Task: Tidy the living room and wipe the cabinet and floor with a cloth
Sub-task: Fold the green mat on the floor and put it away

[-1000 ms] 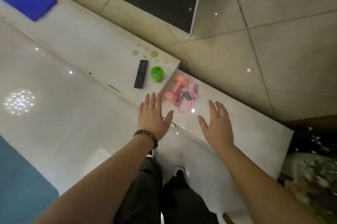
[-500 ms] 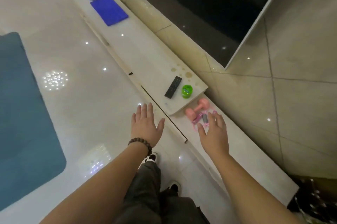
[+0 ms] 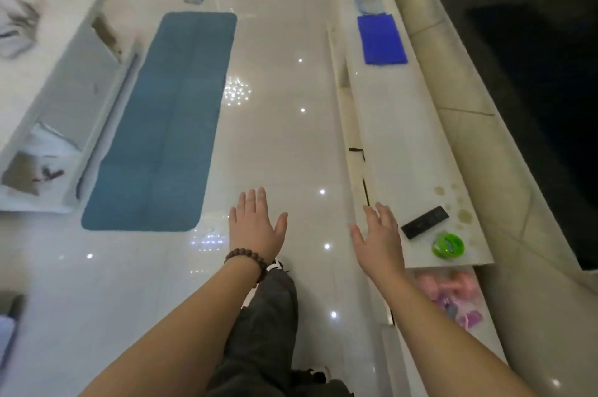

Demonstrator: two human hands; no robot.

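- Currently both hands are held out with fingers straight and spread, and nothing is gripped: the left hand (image 3: 257,228) hangs over the glossy floor (image 3: 291,137), the right hand (image 3: 378,239) over the near edge of the long white cabinet (image 3: 398,144).
- Well ahead of the right hand, far along the cabinet top, a flat blue cloth (image 3: 382,40) is laid; it is judged to be the wiping cloth, though the view there is soft and it could be a folded mat of some other kind.
- As a cloth it is expected to be light, limp and not at all fragile; it is best pinched at a near corner or bunched at the middle, since a flat lift from one edge lets it droop and drag.
- Just to the right of the right hand a black remote (image 3: 424,222) is seen, and beyond it to the right a green round object (image 3: 448,246); both are judged small, rigid and light, and the remote is best taken across its narrow sides.
- Yellowish spill marks (image 3: 464,215) are seen further right of the remote, near the cabinet's back edge, and are taken as the spot to be wiped.
- Behind the right wrist, on a lower ledge, pink dumbbells (image 3: 446,286) and a pink-purple tangle are blurred; the dumbbells are judged dense and are best grasped round the middle bar.
- Ahead and to the left of the left hand a blue floor mat (image 3: 168,121) is spread; it is judged soft and floppy.
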